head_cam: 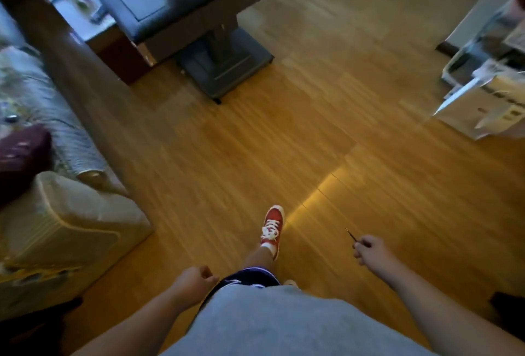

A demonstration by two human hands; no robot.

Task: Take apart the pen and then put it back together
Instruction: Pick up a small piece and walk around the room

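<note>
I am standing on a wooden floor and looking down at my body. My right hand (368,249) hangs at my right side, closed around a thin dark pen (351,234) whose tip sticks out forward and to the left. Only the short front end of the pen shows; the rest is hidden in the fist. My left hand (196,280) is at my left hip, fingers curled into a loose fist with nothing visible in it. The picture is blurred by movement.
A dark table on a pedestal base (224,66) stands ahead. A beige sofa (65,230) with cushions is at the left. Cardboard boxes (483,108) and a white rack sit at the right. My foot in a red shoe (272,228) is on the wooden floor (326,142).
</note>
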